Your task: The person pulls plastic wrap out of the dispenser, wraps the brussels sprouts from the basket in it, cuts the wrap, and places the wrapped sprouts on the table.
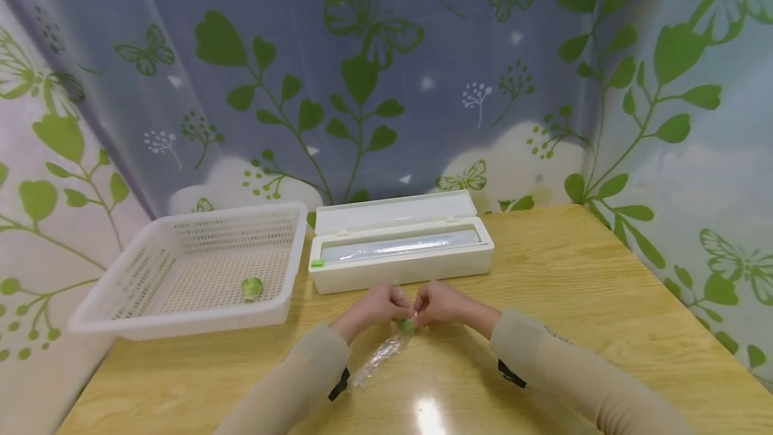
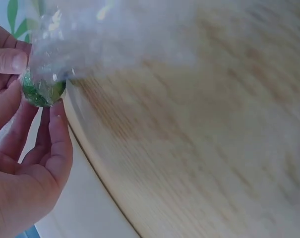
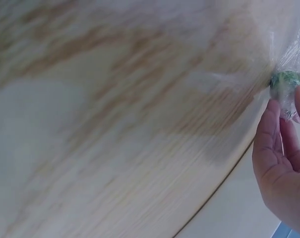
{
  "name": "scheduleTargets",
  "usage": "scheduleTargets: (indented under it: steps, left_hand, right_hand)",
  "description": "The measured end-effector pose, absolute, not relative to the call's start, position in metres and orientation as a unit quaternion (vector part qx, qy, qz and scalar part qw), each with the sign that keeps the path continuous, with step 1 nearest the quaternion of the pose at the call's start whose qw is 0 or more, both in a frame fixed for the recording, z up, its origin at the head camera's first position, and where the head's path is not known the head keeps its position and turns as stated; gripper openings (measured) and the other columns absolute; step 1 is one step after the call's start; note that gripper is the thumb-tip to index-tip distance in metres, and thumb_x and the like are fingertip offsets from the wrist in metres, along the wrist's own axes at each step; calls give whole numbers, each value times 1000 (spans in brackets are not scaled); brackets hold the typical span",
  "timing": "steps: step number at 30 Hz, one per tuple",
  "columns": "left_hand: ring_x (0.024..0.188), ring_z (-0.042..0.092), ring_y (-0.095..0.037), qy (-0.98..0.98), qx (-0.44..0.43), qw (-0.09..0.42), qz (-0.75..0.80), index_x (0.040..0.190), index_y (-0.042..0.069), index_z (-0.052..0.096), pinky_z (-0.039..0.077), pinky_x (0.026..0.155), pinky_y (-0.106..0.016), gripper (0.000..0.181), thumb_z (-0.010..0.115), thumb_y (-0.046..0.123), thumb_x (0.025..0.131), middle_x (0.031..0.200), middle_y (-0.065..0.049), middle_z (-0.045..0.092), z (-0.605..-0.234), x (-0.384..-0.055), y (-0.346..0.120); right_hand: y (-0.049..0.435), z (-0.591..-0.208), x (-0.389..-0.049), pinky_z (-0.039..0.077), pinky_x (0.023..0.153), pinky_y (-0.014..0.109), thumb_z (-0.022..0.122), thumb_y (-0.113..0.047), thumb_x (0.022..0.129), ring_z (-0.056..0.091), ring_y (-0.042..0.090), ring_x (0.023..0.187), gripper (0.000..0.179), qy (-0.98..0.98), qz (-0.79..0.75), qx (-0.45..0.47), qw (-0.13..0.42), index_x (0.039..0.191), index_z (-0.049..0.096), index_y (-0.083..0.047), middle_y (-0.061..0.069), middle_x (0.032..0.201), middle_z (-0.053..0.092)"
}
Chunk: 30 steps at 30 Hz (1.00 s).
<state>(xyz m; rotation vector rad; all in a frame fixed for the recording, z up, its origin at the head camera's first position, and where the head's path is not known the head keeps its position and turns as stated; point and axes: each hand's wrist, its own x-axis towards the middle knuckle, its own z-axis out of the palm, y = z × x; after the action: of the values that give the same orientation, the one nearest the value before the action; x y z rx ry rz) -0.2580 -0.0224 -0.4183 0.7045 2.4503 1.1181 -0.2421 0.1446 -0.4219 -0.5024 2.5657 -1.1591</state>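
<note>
Both hands meet over the table in front of the white box, around a small green Brussels sprout in clear plastic wrap. My left hand pinches the wrapped sprout from the left, with thumb and fingers at its side in the left wrist view. From the other side, my right hand pinches the wrap at the sprout, its fingertips against the bundle in the right wrist view. A loose tail of wrap trails toward the front left. The fingers partly hide the sprout in the head view.
A white plastic basket stands at the left with another Brussels sprout inside. Behind the hands lies a long white cling-film box, lid raised, a film roll within. A patterned curtain hangs behind the wooden table.
</note>
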Motion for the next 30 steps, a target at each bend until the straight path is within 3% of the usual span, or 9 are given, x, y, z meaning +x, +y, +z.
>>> scheduleTargets:
  steps: [6,10,17,22,30]
  left_hand:
    - [65,54,-9,870,241,173,393,77,1,68,46,57,-21,5,69,5,75,74,-4,65,-415,-257,-24]
    - [65,54,-9,866,244,177,398,78,0,68,45,57,-21,6,67,6,77,74,-5,65,-412,-257,-26]
    - [61,47,-12,862,226,179,417,76,-1,66,42,53,-22,8,64,6,79,71,-4,62,-408,-258,-26]
    - [63,51,-12,865,226,171,413,74,-2,65,47,57,-26,5,66,3,76,71,-2,60,-411,-258,-24]
    - [69,54,-15,881,223,150,390,78,-1,65,48,61,-26,9,71,3,72,75,-4,60,-415,-255,-20]
  right_hand:
    - [145,-416,-244,45,52,26,71,-9,73,53,13,57,13,877,-413,-177,170,75,61,-1,2,65,60]
    - [144,-415,-245,44,49,25,70,-8,74,52,12,55,12,874,-421,-168,176,75,60,0,2,64,59]
    - [143,-417,-246,41,48,21,71,-8,72,48,9,54,17,872,-437,-159,153,76,58,1,1,63,56]
    - [139,-419,-246,44,52,23,74,-8,68,50,10,58,21,885,-418,-152,134,80,60,2,2,66,57]
    - [136,-419,-240,41,51,22,75,-9,67,47,10,58,17,903,-382,-148,132,71,60,-2,-1,62,55]
